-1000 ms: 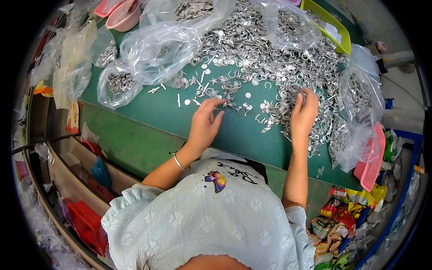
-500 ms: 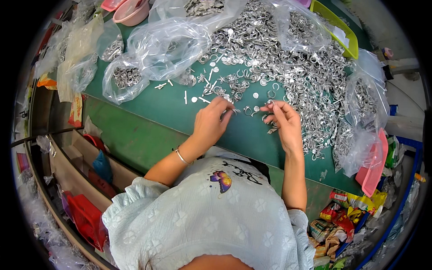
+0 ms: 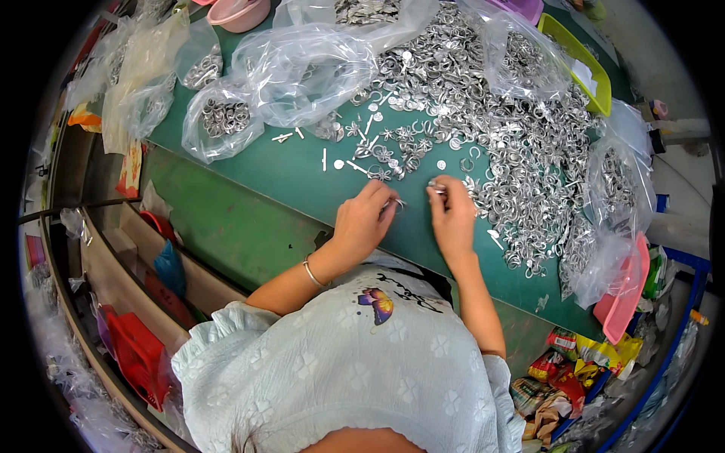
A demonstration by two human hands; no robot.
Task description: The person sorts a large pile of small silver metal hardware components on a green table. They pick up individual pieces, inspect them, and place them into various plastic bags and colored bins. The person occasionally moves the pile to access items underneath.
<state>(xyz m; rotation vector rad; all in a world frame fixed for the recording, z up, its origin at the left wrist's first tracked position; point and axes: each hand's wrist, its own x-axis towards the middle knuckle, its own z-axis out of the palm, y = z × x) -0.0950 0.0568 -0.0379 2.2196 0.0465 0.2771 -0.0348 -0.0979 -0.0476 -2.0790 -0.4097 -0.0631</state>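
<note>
My left hand [image 3: 364,217] is closed in a pinch over the near part of the green table [image 3: 287,170], a small silver ring [image 3: 400,202] showing at its fingertips. To its right, my right hand [image 3: 453,219] has its fingers curled together around small silver metal pieces [image 3: 437,186]; their exact shape is mostly hidden. Just beyond the hands lies a loose group of flower-shaped rings [image 3: 380,172], with a round disc [image 3: 442,164] and short white sticks [image 3: 325,159] around it. A large heap of silver rings [image 3: 521,166] spreads beyond and to the right of my right hand.
Clear plastic bags [image 3: 302,75] cover the far left of the table, one bag of rings [image 3: 225,119] among them. A pink basin [image 3: 239,13] and a lime-green tray [image 3: 593,72] stand at the back. A pink tray [image 3: 628,291] tilts at the right edge.
My right hand has moved left and nearer, its fingers now curled in. The loose ring and disc that lay between my hands no longer show there. The view has shifted slightly.
</note>
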